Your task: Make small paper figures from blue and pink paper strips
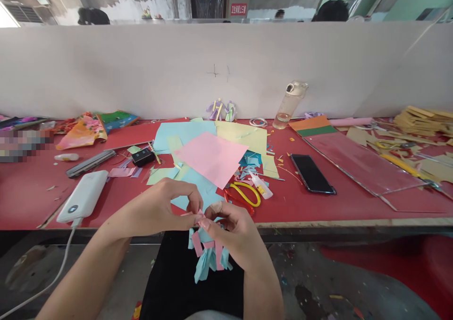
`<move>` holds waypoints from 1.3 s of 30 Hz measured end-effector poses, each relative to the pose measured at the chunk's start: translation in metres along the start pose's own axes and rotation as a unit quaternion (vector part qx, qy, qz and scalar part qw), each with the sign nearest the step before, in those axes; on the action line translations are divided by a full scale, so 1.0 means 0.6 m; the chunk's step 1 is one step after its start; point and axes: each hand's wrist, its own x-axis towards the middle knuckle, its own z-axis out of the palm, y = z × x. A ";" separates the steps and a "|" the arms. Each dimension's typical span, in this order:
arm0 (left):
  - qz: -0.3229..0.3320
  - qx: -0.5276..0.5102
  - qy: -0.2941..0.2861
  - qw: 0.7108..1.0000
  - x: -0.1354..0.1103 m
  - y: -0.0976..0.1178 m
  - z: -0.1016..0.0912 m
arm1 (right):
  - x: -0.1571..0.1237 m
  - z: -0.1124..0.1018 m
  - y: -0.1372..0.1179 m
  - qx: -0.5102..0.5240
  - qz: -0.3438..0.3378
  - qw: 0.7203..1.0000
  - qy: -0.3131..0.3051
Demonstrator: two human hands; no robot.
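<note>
Just off the table's front edge, above my lap, hangs a small blue and pink paper doll (pixel 208 249). My left hand (pixel 177 204) pinches a pink bit of paper at its top between thumb and fingers. My right hand (pixel 228 225) grips the doll's upper part from the other side, with the fingertips of both hands meeting. The fingers hide most of the top. Beyond my hands lie a pink paper sheet (pixel 212 155), yellow-handled scissors (pixel 249 193) and a small glue bottle (pixel 262 185).
On the red table (pixel 141 211) a white power bank (pixel 83 196) with a cable lies left, and a phone (pixel 312 173) right. A water bottle (pixel 290 105) and two paper figures (pixel 222 110) stand by the white partition (pixel 141 70). Paper scraps surround the sheets.
</note>
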 end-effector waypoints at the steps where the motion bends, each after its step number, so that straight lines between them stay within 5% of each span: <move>1: 0.000 0.010 0.001 1.000 0.000 0.001 0.000 | -0.001 0.000 0.001 -0.002 0.000 1.000 0.000; 13: -0.018 0.091 0.007 0.996 0.009 0.028 0.003 | -0.013 -0.019 0.008 0.021 -0.008 1.000 0.022; 22: -0.077 0.050 0.004 0.996 0.019 0.028 0.014 | -0.015 -0.021 0.006 0.017 -0.022 0.999 0.034; 31: -0.005 0.081 0.058 0.995 0.019 0.014 0.031 | -0.004 -0.017 0.009 0.004 -0.023 0.999 0.040; 39: -0.025 -0.005 0.052 0.998 0.017 0.012 0.013 | -0.003 -0.014 0.011 0.024 -0.016 0.999 0.030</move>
